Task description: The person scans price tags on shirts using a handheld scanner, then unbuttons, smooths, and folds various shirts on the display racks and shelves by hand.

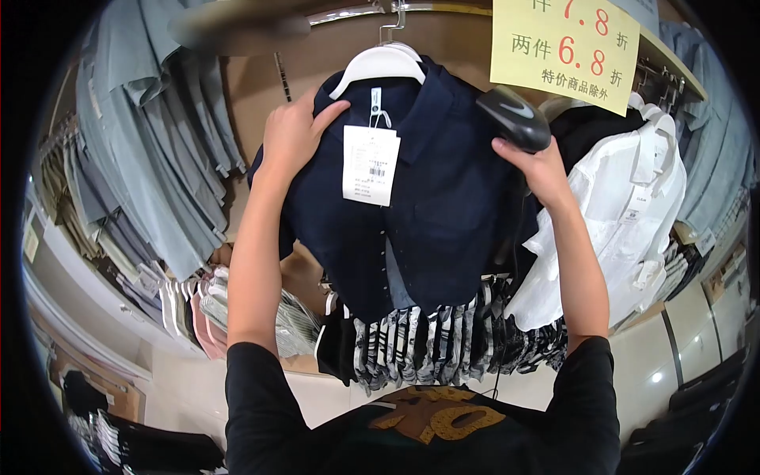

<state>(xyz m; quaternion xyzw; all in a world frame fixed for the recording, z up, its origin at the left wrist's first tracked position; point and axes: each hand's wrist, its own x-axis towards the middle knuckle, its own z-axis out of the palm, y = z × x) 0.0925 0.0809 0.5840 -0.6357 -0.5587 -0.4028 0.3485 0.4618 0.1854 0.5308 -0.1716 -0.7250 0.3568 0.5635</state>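
Observation:
A dark navy shirt point(451, 190) hangs in front of me on a white hanger point(381, 66), its front partly unbuttoned. My left hand point(297, 136) pinches the shirt near the collar and shoulder, thumb in front and the other fingers partly hidden. From the neck dangles a white price tag point(370, 166) with printed text and a barcode. My right hand point(540, 172) is closed around a black barcode scanner point(514, 120), held beside the shirt's other shoulder; its fingers are mostly hidden behind it.
A yellow discount sign point(564, 51) hangs at upper right. White shirts point(613, 206) hang to the right, and light blue-grey garments point(142, 142) to the left. Below the navy shirt is a row of black-and-white patterned clothes point(412, 344). A metal rail point(332, 14) runs overhead.

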